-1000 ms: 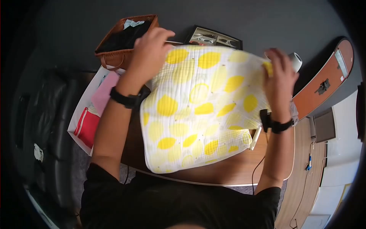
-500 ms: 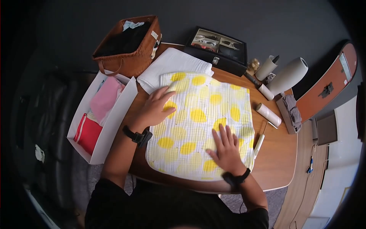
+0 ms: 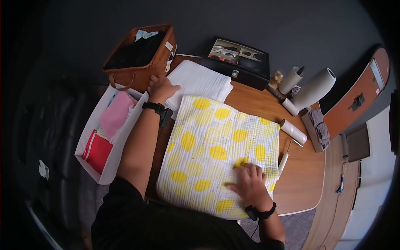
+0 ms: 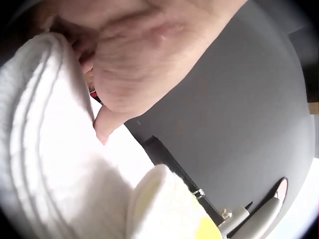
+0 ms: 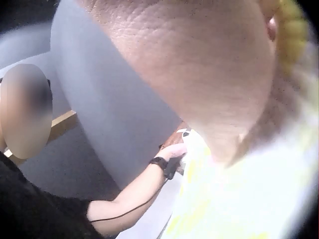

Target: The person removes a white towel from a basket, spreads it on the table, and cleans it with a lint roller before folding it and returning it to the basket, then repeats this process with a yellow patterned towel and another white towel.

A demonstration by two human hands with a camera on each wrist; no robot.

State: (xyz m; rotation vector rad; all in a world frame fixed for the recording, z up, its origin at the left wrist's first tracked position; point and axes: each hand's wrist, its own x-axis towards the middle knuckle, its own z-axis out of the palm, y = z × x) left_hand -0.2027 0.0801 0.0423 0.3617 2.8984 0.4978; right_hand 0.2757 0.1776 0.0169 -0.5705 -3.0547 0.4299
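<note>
A white cloth with yellow lemons (image 3: 208, 146) lies spread over the near part of the table. My right hand (image 3: 251, 187) rests on its lower right part, fingers slightly bent. Behind it lies a folded white cloth (image 3: 200, 79), partly overlapped by the lemon cloth. My left hand (image 3: 163, 88) grips the left edge of this white cloth, close beside the brown basket (image 3: 141, 68). In the left wrist view, the thumb (image 4: 107, 127) presses on top of the white cloth's layers (image 4: 50, 124), and the other fingers are mostly hidden behind the fold.
A white box (image 3: 125, 152) with pink and red cloths stands at left. At the back is a black glasses case (image 3: 237, 60). On the right are a white vase (image 3: 314, 89), a lint roller (image 3: 293, 131), a white-handled tool (image 3: 283, 162) and a small box (image 3: 315, 129) with grey cloth.
The raised lemon cloth came down onto the table, then shifted nearer the body. My left hand moved from it up to the white cloth's left edge. My right hand stayed on the lemon cloth.
</note>
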